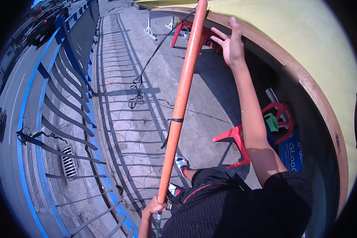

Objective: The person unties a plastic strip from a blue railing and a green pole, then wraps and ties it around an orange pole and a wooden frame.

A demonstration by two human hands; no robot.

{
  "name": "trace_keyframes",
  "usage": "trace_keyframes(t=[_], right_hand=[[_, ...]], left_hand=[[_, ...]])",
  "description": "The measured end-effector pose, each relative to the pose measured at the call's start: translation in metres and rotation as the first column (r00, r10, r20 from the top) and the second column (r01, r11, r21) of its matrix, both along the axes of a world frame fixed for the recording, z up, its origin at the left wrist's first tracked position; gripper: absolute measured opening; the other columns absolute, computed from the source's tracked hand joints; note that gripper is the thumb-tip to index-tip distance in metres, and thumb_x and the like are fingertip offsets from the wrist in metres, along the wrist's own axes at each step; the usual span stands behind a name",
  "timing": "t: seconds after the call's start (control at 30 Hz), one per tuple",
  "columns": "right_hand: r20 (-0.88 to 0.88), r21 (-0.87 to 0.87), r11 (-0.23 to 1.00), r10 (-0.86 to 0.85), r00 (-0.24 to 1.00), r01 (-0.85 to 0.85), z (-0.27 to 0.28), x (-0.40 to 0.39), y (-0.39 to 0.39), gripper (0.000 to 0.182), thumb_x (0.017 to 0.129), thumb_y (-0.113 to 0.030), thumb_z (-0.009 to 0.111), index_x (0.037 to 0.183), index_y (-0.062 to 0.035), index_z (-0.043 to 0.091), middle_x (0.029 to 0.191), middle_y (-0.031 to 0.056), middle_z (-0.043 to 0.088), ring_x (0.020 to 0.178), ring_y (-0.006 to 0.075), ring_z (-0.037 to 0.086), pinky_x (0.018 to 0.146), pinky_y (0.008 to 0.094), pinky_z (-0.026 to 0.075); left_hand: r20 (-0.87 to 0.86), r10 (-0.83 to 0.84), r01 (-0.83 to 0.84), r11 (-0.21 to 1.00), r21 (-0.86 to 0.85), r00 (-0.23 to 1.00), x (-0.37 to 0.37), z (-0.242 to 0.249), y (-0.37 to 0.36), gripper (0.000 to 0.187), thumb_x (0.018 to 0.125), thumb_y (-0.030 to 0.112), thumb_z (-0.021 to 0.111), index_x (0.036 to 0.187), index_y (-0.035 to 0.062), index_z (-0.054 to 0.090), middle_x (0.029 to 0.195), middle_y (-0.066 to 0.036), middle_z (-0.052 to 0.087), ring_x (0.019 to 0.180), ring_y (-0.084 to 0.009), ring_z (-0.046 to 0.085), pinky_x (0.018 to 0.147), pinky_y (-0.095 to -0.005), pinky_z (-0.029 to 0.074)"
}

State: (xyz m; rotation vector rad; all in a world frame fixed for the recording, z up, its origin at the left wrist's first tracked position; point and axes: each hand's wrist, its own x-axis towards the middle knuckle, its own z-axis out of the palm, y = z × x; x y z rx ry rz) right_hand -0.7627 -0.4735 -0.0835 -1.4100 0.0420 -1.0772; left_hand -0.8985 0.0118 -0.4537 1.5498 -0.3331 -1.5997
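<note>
An orange pole [181, 93] slants up through the middle of the head view, its top at the edge of a yellow canopy [325, 43]. My left hand [156, 205] is wrapped round the pole's lower end, beside my hip. A dark band circles the pole partway up, and a black cord [156, 49] runs from near its top to a tangle on the pavement. My right hand [233, 47] is raised with its fingers apart, close to the wooden beam [279, 53] along the canopy's edge, and holds nothing.
A blue metal railing [41, 105] with curved bars lines the left, with a road and vehicles beyond. Red plastic chairs [236, 144] and a blue printed banner [290, 152] stand at the right under the canopy. A drain grate [69, 162] lies past the railing.
</note>
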Motion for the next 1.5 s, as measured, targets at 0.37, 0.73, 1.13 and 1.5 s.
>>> trace_keyframes(t=[0.37,0.73,1.13,1.5], right_hand=[[0.095,0.273,0.927,0.241,0.966,-0.258,-0.025,0.05,0.023,0.039,0.085,-0.029,0.069,0.11,-0.0003,0.059,0.091,0.008,0.063,0.079,0.014,0.061,0.066,0.0266,0.051],[0.162,0.394,0.875,0.234,0.959,-0.281,-0.042,0.03,-0.01,0.039,0.087,-0.017,0.065,0.117,0.004,0.052,0.102,0.0119,0.064,0.082,0.0139,0.062,0.072,0.0254,0.054],[0.095,0.577,0.776,0.246,0.965,-0.254,-0.074,-0.009,-0.031,0.039,0.086,-0.023,0.068,0.116,-0.0029,0.055,0.102,0.0043,0.063,0.088,0.0101,0.055,0.076,0.0245,0.045],[0.177,0.645,0.682,0.304,0.936,-0.344,-0.095,-0.005,-0.024,0.041,0.086,-0.019,0.068,0.117,0.0012,0.051,0.102,0.0111,0.062,0.083,0.0119,0.057,0.07,0.0231,0.047]], left_hand=[[0.368,-0.31,0.31,0.949,0.06,0.877,-0.014,0.005,0.009,0.023,0.071,0.019,0.071,0.084,0.0022,0.062,0.068,-0.004,0.063,0.061,-0.0168,0.06,0.062,-0.031,0.05],[0.885,0.187,0.284,0.901,-0.327,0.426,0.239,0.196,-0.188,0.017,0.085,0.0,0.058,0.099,-0.0002,0.067,0.099,-0.012,0.066,0.093,-0.0232,0.064,0.082,-0.0329,0.052],[0.838,0.538,0.4,0.79,-0.464,-0.09,0.322,0.348,-0.557,0.027,0.079,0.023,0.064,0.089,-0.0006,0.07,0.078,-0.022,0.066,0.078,-0.0377,0.065,0.072,-0.0423,0.05],[0.882,0.201,0.275,0.9,-0.338,0.426,0.322,0.358,-0.552,0.027,0.094,0.017,0.049,0.094,-0.0034,0.066,0.081,-0.01,0.066,0.065,-0.0164,0.056,0.059,-0.0327,0.046]])
